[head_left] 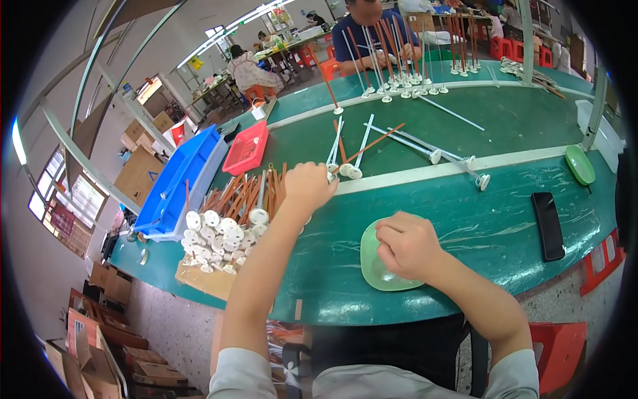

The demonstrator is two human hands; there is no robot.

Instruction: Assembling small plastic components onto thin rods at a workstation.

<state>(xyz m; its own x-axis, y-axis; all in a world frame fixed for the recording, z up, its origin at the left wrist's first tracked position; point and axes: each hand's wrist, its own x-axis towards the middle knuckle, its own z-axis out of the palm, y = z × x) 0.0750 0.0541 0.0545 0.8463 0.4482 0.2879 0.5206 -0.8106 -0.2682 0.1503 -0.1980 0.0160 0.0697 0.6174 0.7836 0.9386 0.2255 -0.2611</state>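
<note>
My left hand reaches past the pile, fingers closed at the white round base of a thin rod; the fingertips are partly hidden. Beside it stand more rods, grey and brown, on white disc bases. My right hand is over a light green bowl, its fingers pinched together; whatever they hold is too small to make out. Small clear bits seem to lie in the bowl. Left of my left forearm, a heap of brown rods lies with white disc bases toward me.
Blue bins and a red tray stand at the left. A black phone and a green dish lie at the right. Loose rods cross the pale strip. Across the table, a person sits behind several upright rods.
</note>
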